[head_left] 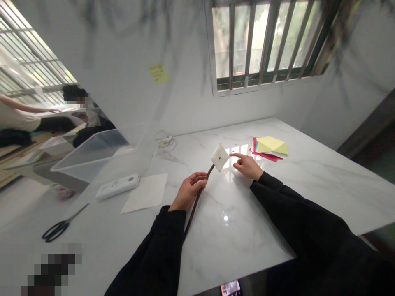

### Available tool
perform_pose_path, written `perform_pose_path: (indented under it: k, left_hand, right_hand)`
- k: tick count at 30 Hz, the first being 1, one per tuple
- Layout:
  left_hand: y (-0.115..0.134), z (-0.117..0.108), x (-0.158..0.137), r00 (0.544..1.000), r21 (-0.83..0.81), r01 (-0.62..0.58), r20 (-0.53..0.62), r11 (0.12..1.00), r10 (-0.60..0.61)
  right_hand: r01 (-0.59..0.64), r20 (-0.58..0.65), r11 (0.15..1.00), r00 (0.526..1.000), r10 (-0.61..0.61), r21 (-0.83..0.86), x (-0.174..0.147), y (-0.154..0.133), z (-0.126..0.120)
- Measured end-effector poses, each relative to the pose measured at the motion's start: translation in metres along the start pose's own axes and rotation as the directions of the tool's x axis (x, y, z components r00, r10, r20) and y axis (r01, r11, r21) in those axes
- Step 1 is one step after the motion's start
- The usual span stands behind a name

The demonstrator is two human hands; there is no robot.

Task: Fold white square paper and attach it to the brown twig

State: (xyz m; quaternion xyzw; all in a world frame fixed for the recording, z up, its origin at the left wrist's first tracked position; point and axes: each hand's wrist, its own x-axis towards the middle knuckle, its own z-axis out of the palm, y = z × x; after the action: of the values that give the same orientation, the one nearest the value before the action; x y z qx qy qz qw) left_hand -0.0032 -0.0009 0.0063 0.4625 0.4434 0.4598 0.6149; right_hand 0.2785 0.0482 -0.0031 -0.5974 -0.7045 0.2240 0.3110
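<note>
My left hand (pixel 190 190) is closed around a thin brown stick (pixel 194 209), which slants up from near the table's front. At the stick's upper end sits a white paper pinwheel (pixel 217 152), diamond-shaped from here, with a dark dot at its centre. My right hand (pixel 249 166) holds nothing. Its index finger stretches out to the pinwheel's right corner, touching or almost touching it, while the other fingers curl in. A sheet of white paper (pixel 146 194) lies on the table left of my left hand.
Scissors (pixel 63 225) lie at the left on the white marbled table (pixel 311 176). Nearby are a white oblong device (pixel 119 187) and a clear plastic bin (pixel 92 154). Coloured paper (pixel 270 146) is stacked at the back right. A phone (pixel 231 287) shows below the front edge. Other people sit far left.
</note>
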Motion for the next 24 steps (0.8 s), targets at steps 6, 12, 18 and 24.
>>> perform_pose_path:
  k: [6, 12, 18, 24]
  left_hand:
    - [0.0007, 0.0007, -0.0009, 1.000, -0.010, 0.006, -0.001, 1.000, -0.006]
    - [0.0006, -0.0003, -0.0005, 1.000, 0.000, -0.002, 0.005, 1.000, 0.002]
    - [0.0008, -0.0004, -0.0007, 1.000, 0.012, -0.005, 0.007, 1.000, 0.005]
    - [0.0006, -0.0009, -0.0007, 1.000, 0.025, -0.011, 0.001, 1.000, 0.011]
  right_hand:
    - [-0.034, 0.145, 0.993, 0.988, 0.050, -0.110, 0.0016, 0.0046, 0.0021]
    - [-0.036, 0.006, 0.997, 0.999, 0.037, -0.072, -0.0003, 0.0019, 0.0025]
    - [0.029, 0.357, 1.000, 0.934, -0.026, -0.001, -0.0014, -0.0039, 0.0015]
    - [-0.017, 0.186, 0.999, 0.982, 0.025, -0.044, -0.0008, -0.0022, 0.0014]
